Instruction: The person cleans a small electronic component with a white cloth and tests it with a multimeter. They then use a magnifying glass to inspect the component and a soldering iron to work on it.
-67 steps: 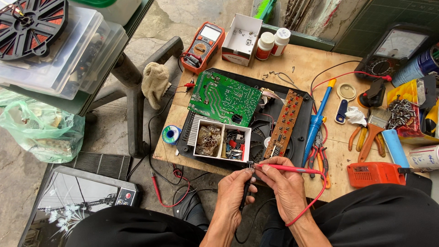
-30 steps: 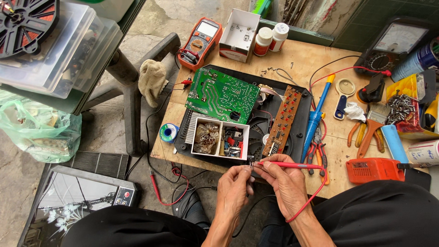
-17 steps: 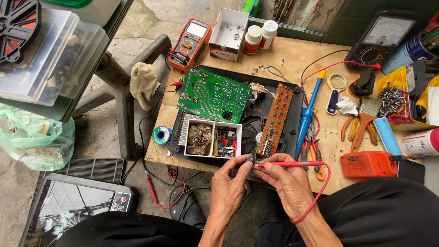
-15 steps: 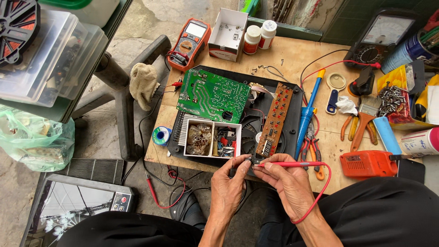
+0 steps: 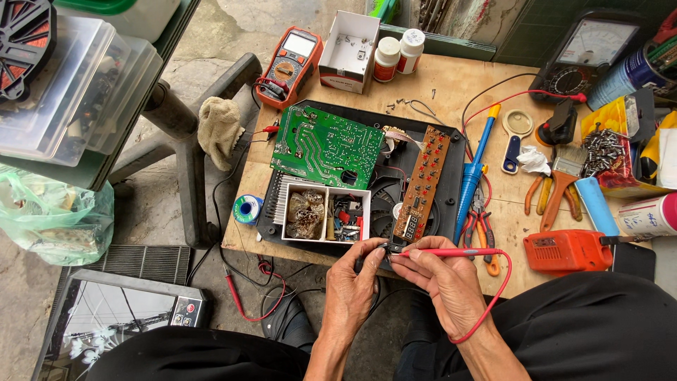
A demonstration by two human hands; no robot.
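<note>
Low centre of frame: right hand (image 5: 451, 282) fingers clamp the red probe (image 5: 451, 251), left hand (image 5: 352, 282) fingers pinch a small part (image 5: 384, 247) at its tip; best results need steady contact.

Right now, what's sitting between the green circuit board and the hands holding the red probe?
In the head view, a white two-compartment box of small parts lies between the green circuit board and the left hand.

I'm working in a repair workshop: multimeter (image 5: 290, 62), circuit board (image 5: 323, 147), pliers (image 5: 557, 192) crowding my plywood bench (image 5: 451, 92).
</note>
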